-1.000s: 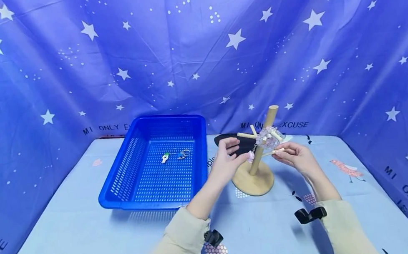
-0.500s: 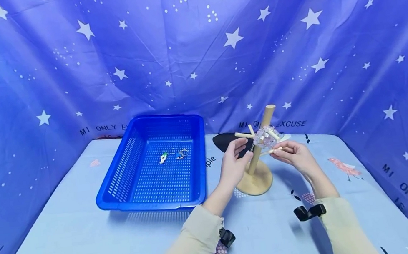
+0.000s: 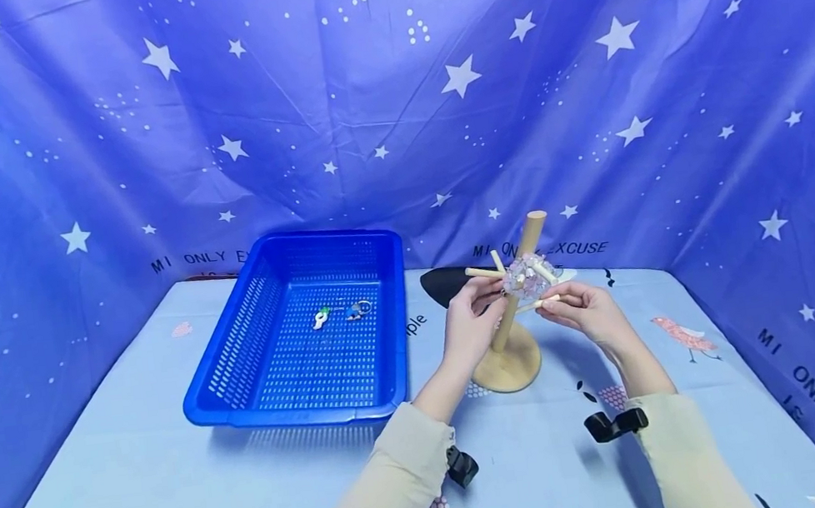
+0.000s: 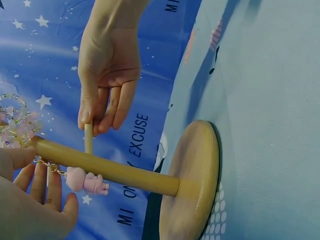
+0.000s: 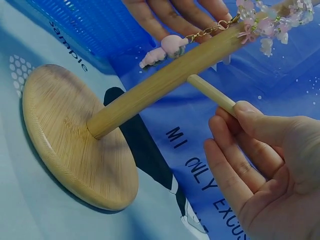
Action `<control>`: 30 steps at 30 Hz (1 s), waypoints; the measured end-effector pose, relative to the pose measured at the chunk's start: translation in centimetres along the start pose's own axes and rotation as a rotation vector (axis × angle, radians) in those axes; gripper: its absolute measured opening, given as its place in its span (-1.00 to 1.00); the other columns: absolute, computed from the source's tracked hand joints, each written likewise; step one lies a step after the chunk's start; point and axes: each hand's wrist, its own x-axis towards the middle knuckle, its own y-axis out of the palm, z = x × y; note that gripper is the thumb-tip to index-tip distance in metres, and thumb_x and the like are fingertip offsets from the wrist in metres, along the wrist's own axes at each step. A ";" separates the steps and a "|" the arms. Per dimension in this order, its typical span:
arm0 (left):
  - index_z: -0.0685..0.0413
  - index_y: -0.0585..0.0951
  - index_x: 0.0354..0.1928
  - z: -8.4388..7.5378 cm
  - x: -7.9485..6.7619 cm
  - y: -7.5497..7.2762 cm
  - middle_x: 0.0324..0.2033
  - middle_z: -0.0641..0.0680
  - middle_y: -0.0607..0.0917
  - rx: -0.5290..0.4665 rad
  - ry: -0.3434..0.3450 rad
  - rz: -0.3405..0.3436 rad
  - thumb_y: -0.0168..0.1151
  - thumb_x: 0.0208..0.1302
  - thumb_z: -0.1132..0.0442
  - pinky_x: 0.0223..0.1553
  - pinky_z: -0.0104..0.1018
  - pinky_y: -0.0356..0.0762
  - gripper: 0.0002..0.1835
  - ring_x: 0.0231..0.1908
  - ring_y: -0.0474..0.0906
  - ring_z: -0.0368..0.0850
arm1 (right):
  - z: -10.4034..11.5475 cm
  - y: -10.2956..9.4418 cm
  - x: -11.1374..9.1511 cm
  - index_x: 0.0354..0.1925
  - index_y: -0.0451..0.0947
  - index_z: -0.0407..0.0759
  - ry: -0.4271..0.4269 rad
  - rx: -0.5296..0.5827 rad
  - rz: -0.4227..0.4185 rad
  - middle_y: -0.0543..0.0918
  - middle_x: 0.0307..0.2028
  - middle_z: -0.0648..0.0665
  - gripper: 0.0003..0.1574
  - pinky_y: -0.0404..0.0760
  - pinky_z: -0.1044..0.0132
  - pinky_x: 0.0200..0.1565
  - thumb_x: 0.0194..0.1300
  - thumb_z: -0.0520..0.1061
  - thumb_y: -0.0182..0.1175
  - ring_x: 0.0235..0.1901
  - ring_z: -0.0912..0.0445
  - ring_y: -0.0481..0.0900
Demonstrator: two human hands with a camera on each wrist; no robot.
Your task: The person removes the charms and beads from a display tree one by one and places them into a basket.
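A wooden stand with a round base, an upright post and side pegs stands on the table. Around its upper post hangs a beaded keychain of pink and clear beads. From its gold chain dangles a small pink figure charm, lying along the post. My left hand is at the left side of the beads, thumb and finger pinching them where the chain begins; its other fingers spread behind the charm. With thumb and fingertips, my right hand pinches the end of a lower wooden peg.
Left of the stand sits a blue plastic basket. Inside it lie a white-and-green keychain and another small keychain with a ring. A blue starry curtain hangs behind the patterned tablecloth.
My left hand has moved right and in against the beads, covering much of the charm in the head view. The right hand keeps its hold on the peg. The head view has shifted slightly.
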 end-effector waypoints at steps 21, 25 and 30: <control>0.30 0.67 -0.05 -0.6 1.0 0.6 -0.13 0.29 0.75 0.105 -0.060 -0.039 0.31 0.25 0.40 -0.23 -0.49 0.67 -0.76 -0.20 0.72 0.03 | -0.3 0.1 -0.1 -0.22 0.61 0.00 0.014 0.052 -0.030 0.78 -0.32 0.14 -0.82 0.69 0.47 -0.05 0.40 -0.29 0.18 -0.22 0.30 0.75; 0.28 0.67 -0.06 -0.7 1.1 0.5 -0.15 0.26 0.75 0.129 -0.070 -0.043 0.30 0.26 0.37 -0.17 -0.51 0.65 -0.78 -0.20 0.72 -0.06 | -0.4 0.2 -0.1 -0.22 0.61 0.01 0.012 0.050 -0.030 0.78 -0.31 0.14 -0.82 0.69 0.45 -0.03 0.40 -0.29 0.18 -0.22 0.30 0.75; 0.28 0.67 -0.05 -0.8 1.1 0.3 -0.13 0.23 0.75 0.125 -0.068 -0.050 0.27 0.30 0.37 -0.09 -0.49 0.65 -0.79 -0.14 0.73 -0.06 | -0.5 0.2 0.1 -0.21 0.62 0.01 -0.004 0.055 -0.027 0.79 -0.30 0.12 -0.82 0.69 0.43 -0.03 0.39 -0.28 0.19 -0.21 0.28 0.76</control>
